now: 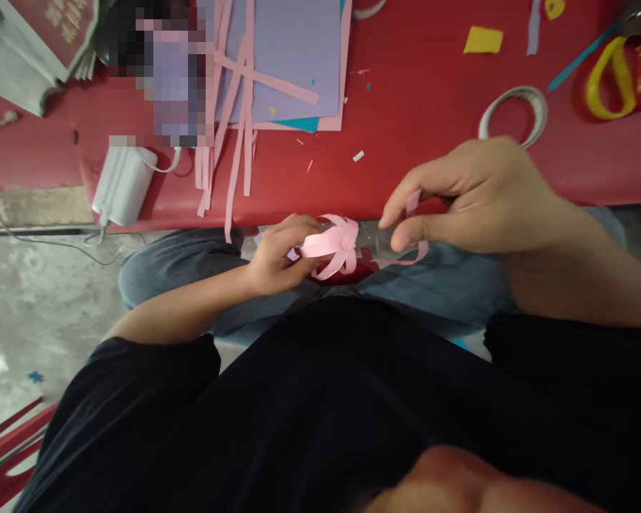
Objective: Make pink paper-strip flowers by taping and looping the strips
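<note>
My left hand (278,258) is closed around the left side of a pink paper-strip flower (336,246), its looped petals meeting in a knot-like middle. The flower is held over my lap, just off the table's front edge. To its right, my right hand (470,196) is curled around a thin pink paper strip (422,251). One end of that strip shows between thumb and forefinger, and the rest curves down and left below the thumb. The tips of thumb and forefinger are slightly apart. Where the strip is pinched is hidden.
On the red table (417,92) lie purple paper sheets (293,50), several loose pink strips (248,142) and paper scraps. A tape roll (539,107) and scissors (612,78) lie at right. A white power bank-like block (124,185) with a cable sits at left.
</note>
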`<state>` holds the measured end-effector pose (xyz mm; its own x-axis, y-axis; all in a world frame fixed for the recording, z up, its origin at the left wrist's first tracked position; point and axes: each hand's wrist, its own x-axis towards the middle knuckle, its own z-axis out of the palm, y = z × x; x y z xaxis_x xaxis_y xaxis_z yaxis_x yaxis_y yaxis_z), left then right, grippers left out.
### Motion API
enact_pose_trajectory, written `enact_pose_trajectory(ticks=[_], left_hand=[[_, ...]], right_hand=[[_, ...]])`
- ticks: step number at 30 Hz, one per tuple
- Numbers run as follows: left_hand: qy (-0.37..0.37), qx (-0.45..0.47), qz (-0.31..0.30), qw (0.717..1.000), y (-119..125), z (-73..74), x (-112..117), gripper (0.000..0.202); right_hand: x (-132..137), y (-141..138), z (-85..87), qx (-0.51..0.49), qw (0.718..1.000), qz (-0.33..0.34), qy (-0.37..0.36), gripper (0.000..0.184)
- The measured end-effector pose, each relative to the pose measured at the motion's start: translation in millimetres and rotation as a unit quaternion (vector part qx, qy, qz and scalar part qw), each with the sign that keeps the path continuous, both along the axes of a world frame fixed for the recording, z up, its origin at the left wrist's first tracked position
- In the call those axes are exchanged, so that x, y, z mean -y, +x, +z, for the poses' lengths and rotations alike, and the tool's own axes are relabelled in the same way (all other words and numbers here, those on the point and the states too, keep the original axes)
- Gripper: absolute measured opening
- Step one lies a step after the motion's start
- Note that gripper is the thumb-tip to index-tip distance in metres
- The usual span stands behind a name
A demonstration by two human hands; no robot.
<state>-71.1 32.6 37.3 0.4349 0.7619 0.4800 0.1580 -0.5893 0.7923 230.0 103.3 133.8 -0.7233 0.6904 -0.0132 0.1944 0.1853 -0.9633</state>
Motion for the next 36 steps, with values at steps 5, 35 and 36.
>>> enact_pose_trajectory(ticks=[5, 35, 36], left_hand=[[-0.005, 0.001, -0.019, 1.0, -2, -0.4, -1, 0.019], [0.0, -0.023, -0.047, 0.999, -6, -8.4, 0, 0.027], [-0.006, -0.02, -0.046, 0.999, -6, -8.7, 1, 0.027]], right_hand=[[0, 1, 0.1, -0.002, 0.998, 0.008, 0.055, 0.026], [29, -15, -11.3, -0.096, 0.98, -0.027, -0.172, 0.038], [29, -16, -10.9, -0.091, 0.98, -0.026, -0.175, 0.037]])
